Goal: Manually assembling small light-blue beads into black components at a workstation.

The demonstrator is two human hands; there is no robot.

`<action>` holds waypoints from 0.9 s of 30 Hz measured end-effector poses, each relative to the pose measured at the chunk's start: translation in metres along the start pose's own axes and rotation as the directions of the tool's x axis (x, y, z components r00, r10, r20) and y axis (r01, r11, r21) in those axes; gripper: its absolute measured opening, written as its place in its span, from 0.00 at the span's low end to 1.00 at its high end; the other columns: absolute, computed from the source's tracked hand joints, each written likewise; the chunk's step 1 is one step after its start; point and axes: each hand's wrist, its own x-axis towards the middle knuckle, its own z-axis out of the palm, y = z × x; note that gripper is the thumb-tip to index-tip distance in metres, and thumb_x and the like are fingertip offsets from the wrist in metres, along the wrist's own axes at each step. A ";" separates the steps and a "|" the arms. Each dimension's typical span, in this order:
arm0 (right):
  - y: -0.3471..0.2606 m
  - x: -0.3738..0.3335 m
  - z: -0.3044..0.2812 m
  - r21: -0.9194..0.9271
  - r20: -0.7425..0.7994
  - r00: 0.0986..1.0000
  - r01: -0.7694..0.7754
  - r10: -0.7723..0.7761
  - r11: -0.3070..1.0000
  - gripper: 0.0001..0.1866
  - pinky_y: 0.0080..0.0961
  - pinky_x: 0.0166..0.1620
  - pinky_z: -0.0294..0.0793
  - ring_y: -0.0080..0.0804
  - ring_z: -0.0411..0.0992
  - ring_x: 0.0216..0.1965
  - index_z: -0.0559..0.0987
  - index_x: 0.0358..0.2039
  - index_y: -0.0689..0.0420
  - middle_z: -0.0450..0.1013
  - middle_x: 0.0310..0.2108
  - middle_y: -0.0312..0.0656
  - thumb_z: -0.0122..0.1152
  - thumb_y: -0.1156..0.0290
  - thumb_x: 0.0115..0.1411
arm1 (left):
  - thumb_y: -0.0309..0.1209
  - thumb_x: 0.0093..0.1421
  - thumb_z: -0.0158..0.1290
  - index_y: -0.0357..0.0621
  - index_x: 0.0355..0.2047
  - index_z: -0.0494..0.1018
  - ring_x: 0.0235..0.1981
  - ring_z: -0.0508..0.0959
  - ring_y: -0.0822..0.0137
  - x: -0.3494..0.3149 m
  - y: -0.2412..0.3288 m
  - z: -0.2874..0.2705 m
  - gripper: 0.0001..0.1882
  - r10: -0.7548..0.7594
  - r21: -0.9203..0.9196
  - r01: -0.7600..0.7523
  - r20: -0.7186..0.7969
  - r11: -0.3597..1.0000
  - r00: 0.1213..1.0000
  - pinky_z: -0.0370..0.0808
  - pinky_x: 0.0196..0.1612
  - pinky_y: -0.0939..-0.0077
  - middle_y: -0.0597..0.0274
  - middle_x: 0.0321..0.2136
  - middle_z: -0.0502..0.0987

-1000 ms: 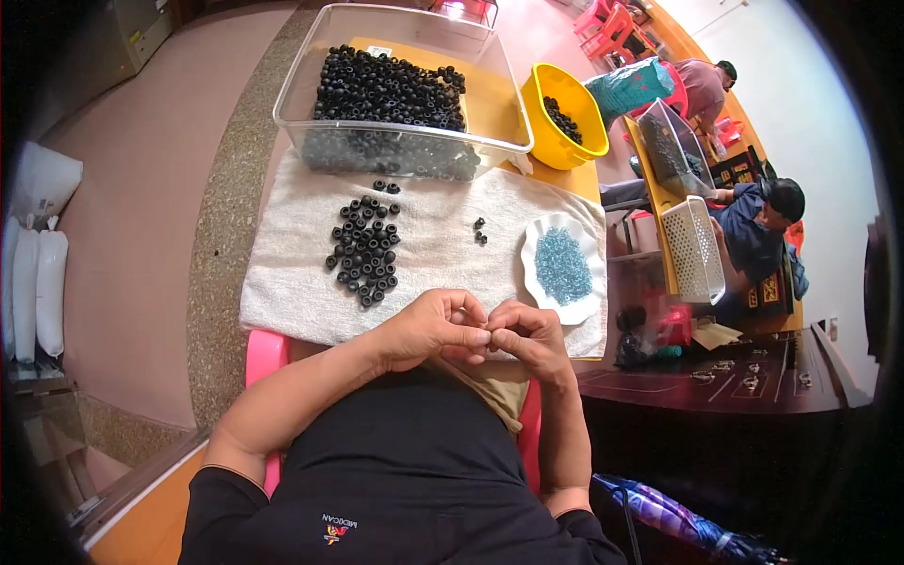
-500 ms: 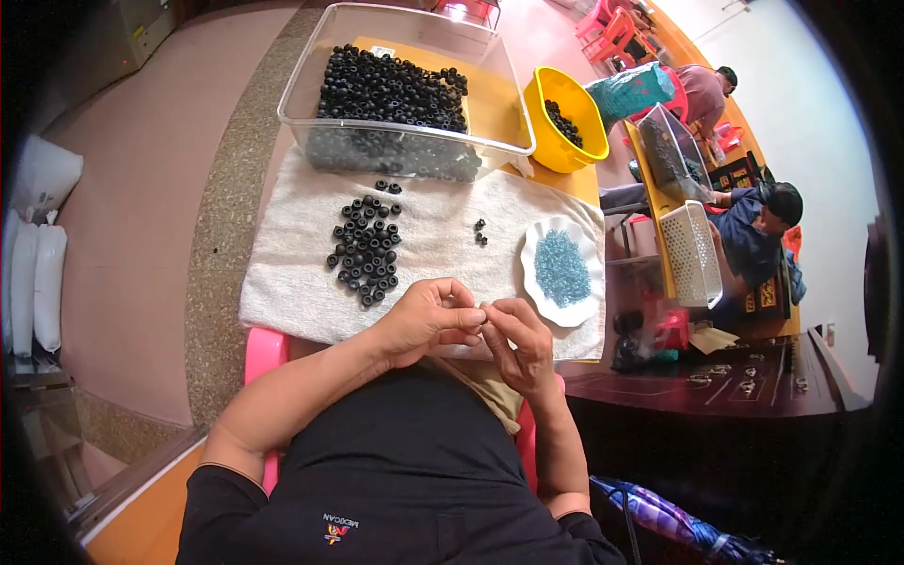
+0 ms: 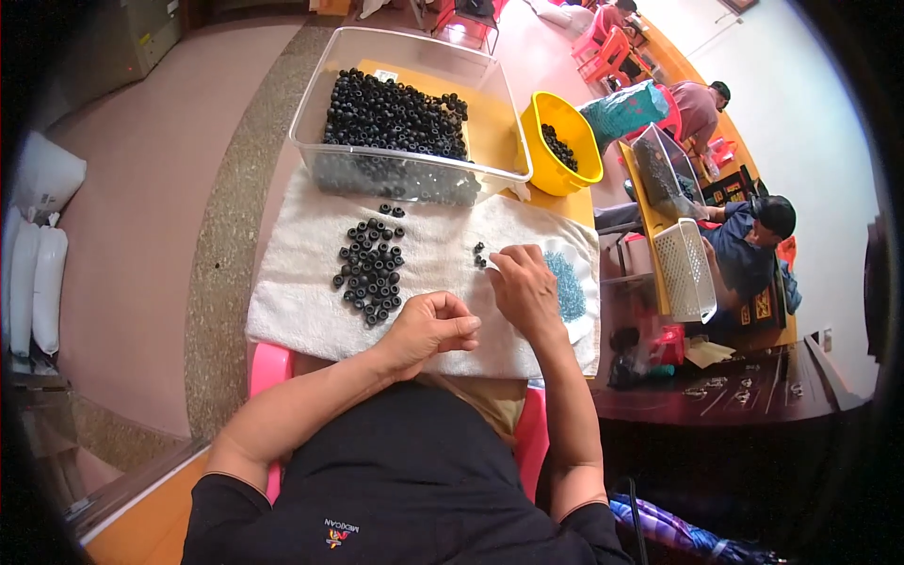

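My left hand point(image 3: 435, 330) hovers over the near edge of the white towel point(image 3: 301, 325). Its thumb presses against the curled fingers, and whatever they may hold is too small to make out. Farther forward, my right hand point(image 3: 527, 290) reaches over the towel with its fingers slightly apart. Its fingertips are close beside a few small black pieces point(image 3: 480, 256). Just to its right lies a white scalloped dish point(image 3: 581, 325) of clear blue beads point(image 3: 568, 284), partly covered by the hand. A loose group of round black beads with holes point(image 3: 370, 273) lies left of centre.
Behind the towel stands a clear plastic bin point(image 3: 315, 122) with many black beads. A yellow basin point(image 3: 589, 160) with more beads sits beside it. At right, a person in dark blue point(image 3: 749, 245) works near a white perforated basket point(image 3: 687, 273). A folded umbrella point(image 3: 678, 532) lies low right.
My hands, which met fingertip to fingertip, have parted. The right hand has moved forward to the small black pieces; the left stays near the towel's edge. The view has shifted slightly.
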 end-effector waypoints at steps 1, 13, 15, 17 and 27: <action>0.002 0.003 0.004 -0.040 0.020 0.999 0.034 -0.033 0.999 0.09 0.34 0.44 0.74 0.41 0.71 0.43 0.80 0.36 0.56 0.75 0.36 0.39 0.64 0.73 0.52 | 0.25 0.59 0.59 0.41 0.33 0.72 0.31 0.79 0.72 0.000 0.000 -0.001 0.06 0.002 -0.003 -0.002 -0.002 1.000 1.000 0.81 0.39 0.75 0.64 0.31 0.76; 0.004 0.007 0.015 0.025 0.112 0.993 -0.036 0.033 0.999 0.07 0.34 0.45 0.74 0.40 0.72 0.43 0.81 0.35 0.57 0.77 0.37 0.40 0.61 0.72 0.55 | 0.25 0.59 0.60 0.41 0.32 0.71 0.31 0.78 0.73 0.000 0.004 0.002 0.07 0.012 0.007 -0.012 -0.023 1.000 1.000 0.81 0.38 0.77 0.65 0.30 0.76; 0.006 0.007 0.016 0.032 0.113 0.994 -0.010 0.006 0.999 0.08 0.35 0.45 0.74 0.41 0.72 0.43 0.80 0.36 0.57 0.77 0.37 0.41 0.60 0.73 0.55 | 0.25 0.59 0.60 0.41 0.32 0.71 0.30 0.78 0.73 0.001 0.003 0.000 0.07 0.012 0.005 -0.012 -0.028 1.000 1.000 0.81 0.37 0.77 0.65 0.30 0.76; 0.007 0.006 0.016 0.038 0.113 0.993 0.017 -0.021 0.999 0.09 0.35 0.45 0.74 0.42 0.72 0.43 0.80 0.37 0.58 0.76 0.37 0.42 0.59 0.74 0.56 | 0.25 0.59 0.60 0.41 0.32 0.71 0.30 0.78 0.73 0.002 0.003 -0.001 0.07 0.012 0.004 -0.012 -0.032 1.000 0.999 0.81 0.37 0.77 0.65 0.30 0.75; 0.006 -0.005 0.015 0.263 -0.096 0.995 0.024 0.002 0.964 0.06 0.35 0.39 0.73 0.46 0.73 0.35 0.77 0.36 0.61 0.73 0.33 0.48 0.60 0.77 0.57 | 0.25 0.59 0.60 0.40 0.32 0.71 0.29 0.78 0.72 0.000 0.001 0.001 0.07 0.030 0.004 -0.030 -0.042 1.000 0.999 0.81 0.36 0.77 0.65 0.29 0.75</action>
